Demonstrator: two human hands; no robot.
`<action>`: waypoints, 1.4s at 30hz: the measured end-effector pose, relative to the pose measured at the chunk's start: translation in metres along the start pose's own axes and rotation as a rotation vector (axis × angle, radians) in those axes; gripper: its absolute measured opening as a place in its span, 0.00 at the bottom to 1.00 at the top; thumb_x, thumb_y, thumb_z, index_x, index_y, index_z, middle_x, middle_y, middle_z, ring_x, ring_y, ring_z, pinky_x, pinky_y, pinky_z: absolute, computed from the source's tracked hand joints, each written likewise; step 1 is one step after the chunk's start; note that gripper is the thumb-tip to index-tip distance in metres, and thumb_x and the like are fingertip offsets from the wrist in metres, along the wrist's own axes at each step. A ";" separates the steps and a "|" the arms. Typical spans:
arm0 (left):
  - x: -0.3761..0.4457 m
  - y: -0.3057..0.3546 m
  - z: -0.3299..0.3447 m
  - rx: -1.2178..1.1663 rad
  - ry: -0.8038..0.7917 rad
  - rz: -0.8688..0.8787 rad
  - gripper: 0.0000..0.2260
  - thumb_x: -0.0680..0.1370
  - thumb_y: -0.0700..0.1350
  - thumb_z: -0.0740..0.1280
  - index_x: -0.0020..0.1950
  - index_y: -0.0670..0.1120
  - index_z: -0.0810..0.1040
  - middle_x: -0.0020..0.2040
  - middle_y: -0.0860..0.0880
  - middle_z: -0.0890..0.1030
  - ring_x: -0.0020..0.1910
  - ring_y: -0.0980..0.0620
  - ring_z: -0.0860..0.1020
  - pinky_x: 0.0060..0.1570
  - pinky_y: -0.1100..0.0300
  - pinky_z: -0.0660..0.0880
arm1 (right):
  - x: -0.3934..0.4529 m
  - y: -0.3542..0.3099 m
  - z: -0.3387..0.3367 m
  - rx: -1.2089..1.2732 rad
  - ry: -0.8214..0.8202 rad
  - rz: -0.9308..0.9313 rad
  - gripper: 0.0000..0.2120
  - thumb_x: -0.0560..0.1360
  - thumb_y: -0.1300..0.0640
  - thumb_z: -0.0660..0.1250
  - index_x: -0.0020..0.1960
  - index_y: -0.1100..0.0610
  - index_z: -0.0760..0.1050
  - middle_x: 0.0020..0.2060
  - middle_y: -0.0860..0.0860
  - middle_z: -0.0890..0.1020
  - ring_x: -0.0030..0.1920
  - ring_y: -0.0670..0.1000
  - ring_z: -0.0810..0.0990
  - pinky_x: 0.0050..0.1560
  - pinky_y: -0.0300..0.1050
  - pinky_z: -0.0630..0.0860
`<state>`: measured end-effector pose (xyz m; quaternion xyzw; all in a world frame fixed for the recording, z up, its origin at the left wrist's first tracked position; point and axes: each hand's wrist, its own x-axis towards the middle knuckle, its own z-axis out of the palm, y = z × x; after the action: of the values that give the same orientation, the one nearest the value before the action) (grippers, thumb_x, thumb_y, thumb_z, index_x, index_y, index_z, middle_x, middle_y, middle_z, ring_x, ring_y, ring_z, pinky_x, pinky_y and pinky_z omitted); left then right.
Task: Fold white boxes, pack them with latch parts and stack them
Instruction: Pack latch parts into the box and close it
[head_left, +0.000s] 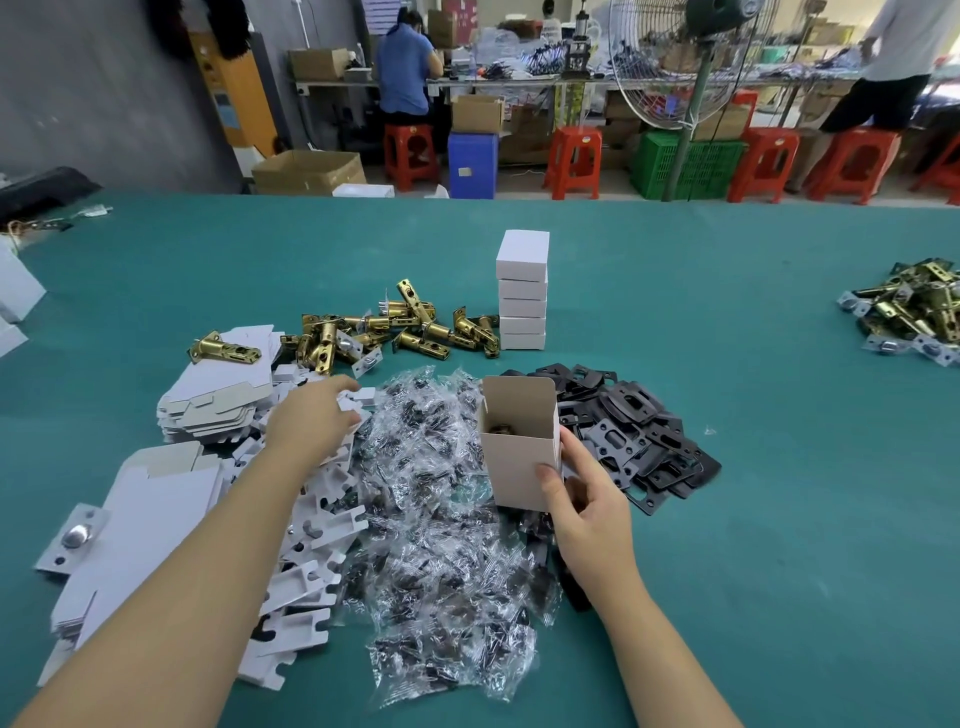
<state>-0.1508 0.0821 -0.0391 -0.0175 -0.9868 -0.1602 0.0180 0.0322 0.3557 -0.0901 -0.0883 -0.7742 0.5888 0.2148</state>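
The right hand (582, 499) holds an open white box (519, 441) upright over the bench (779, 519). Its grip is closed around the box, with the thumb on the front wall and the fingers round the side. The top flap stands up, and a gold latch part (500, 429) sits inside near the bottom.

The left hand (311, 421) reaches over the white card inserts (311, 545), just beside the flat boxes (208, 400). Its fingers are bent down onto the white card pieces, but I cannot tell if its grip has got one yet.

A stack of closed boxes (522, 291) stands at the back of the bench. I count about five, so those look done. The box in hand looks half done: it is folded and has one part in it, but the lid is open and it is not on the stack.

A lot is left, I think. There is a pile of gold latches (395, 327) behind the hands, a big heap of little screw bags (441, 519) in the middle, and a pile of black plates (639, 431) next to the box. Many flat boxes wait to be folded. Another pile of latches (914, 312) lies far off on the right.
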 end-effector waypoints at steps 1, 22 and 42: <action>0.001 0.000 -0.002 0.013 -0.007 0.024 0.13 0.81 0.49 0.70 0.65 0.55 0.78 0.47 0.51 0.84 0.33 0.51 0.81 0.38 0.55 0.80 | 0.000 0.000 0.000 -0.002 0.000 0.001 0.24 0.81 0.55 0.69 0.76 0.47 0.72 0.49 0.45 0.84 0.32 0.45 0.71 0.35 0.37 0.71; -0.091 0.135 -0.088 -0.240 0.044 0.687 0.03 0.80 0.47 0.71 0.49 0.53 0.85 0.37 0.63 0.80 0.30 0.64 0.75 0.32 0.66 0.70 | 0.000 -0.002 -0.001 0.010 -0.025 -0.010 0.24 0.81 0.54 0.68 0.77 0.46 0.70 0.51 0.48 0.84 0.32 0.43 0.71 0.35 0.36 0.70; -0.085 0.174 -0.047 0.049 -0.039 0.645 0.09 0.82 0.50 0.65 0.55 0.58 0.84 0.50 0.57 0.85 0.52 0.52 0.80 0.46 0.56 0.76 | 0.005 -0.007 -0.005 0.138 0.011 -0.048 0.19 0.78 0.45 0.68 0.67 0.30 0.73 0.54 0.36 0.84 0.45 0.51 0.85 0.42 0.52 0.84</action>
<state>-0.0576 0.2300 0.0573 -0.3318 -0.9341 -0.1223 0.0493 0.0305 0.3599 -0.0817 -0.0577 -0.7325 0.6349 0.2386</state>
